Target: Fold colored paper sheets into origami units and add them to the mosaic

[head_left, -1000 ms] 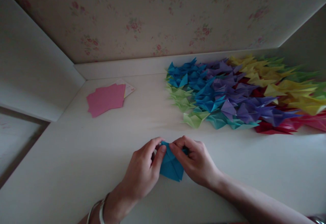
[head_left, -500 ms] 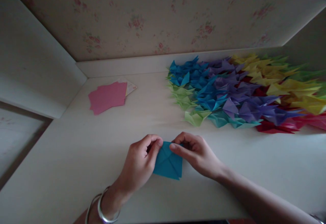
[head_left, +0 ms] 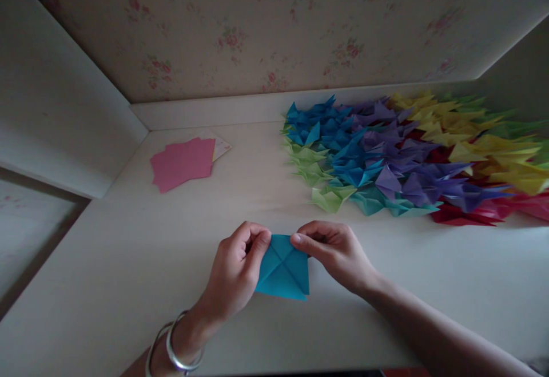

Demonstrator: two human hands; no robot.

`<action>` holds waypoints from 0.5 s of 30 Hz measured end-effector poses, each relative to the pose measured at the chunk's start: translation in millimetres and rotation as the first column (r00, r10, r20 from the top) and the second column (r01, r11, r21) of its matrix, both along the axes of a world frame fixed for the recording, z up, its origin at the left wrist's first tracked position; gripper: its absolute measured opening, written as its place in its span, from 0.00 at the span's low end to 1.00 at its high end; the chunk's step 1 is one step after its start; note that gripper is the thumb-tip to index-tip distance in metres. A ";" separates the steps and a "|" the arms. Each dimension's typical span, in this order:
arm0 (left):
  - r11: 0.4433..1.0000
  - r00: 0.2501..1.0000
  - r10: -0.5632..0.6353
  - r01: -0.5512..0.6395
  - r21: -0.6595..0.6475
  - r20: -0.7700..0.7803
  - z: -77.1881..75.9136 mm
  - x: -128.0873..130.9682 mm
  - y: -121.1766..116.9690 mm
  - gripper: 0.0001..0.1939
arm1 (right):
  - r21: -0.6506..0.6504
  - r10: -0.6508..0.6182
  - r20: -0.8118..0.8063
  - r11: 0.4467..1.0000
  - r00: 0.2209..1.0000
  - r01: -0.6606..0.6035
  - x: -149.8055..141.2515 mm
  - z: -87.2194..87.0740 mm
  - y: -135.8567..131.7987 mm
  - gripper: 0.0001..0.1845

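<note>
A blue sheet of origami paper point(head_left: 283, 271), folded to a small square with crossing diagonal creases, is held just over the white tabletop near the front. My left hand point(head_left: 238, 265) pinches its upper left corner between thumb and curled fingers. At the upper right corner, my right hand point(head_left: 334, 254) grips it with the thumb on top and the fingers behind. The lower edges of the paper layers sit slightly apart at the bottom right. Behind the hands, the paper's back side is hidden.
Pink paper sheets point(head_left: 182, 164) lie at the back left, over a pale patterned piece point(head_left: 221, 147). Many folded paper cranes in blue, purple point(head_left: 397, 145), yellow point(head_left: 493, 148), green point(head_left: 332, 197) and red crowd the back right. A flowered wall rises behind the white tabletop point(head_left: 150, 251).
My right thumb has shifted slightly right and up to the paper's corner. The paper now faces me flatter, with its layers lined up more closely at the lower right.
</note>
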State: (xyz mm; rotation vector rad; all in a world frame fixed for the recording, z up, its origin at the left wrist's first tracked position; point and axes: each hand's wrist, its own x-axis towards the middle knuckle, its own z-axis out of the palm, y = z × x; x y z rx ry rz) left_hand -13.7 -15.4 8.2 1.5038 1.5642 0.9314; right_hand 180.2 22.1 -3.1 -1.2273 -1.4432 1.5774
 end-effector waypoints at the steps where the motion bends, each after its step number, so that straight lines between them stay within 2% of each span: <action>1: 1.000 1.000 -0.004 0.004 -0.002 0.000 -0.3 -0.1 0.0 0.13 | 0.005 -0.001 0.011 1.000 1.000 0.001 0.3 -0.1 0.2 0.16; 15: 0.998 0.999 0.046 -0.046 0.050 -0.010 -2.7 -0.2 -2.3 0.13 | -0.069 -0.124 -0.123 0.991 0.985 0.116 -4.4 -3.6 -2.4 0.17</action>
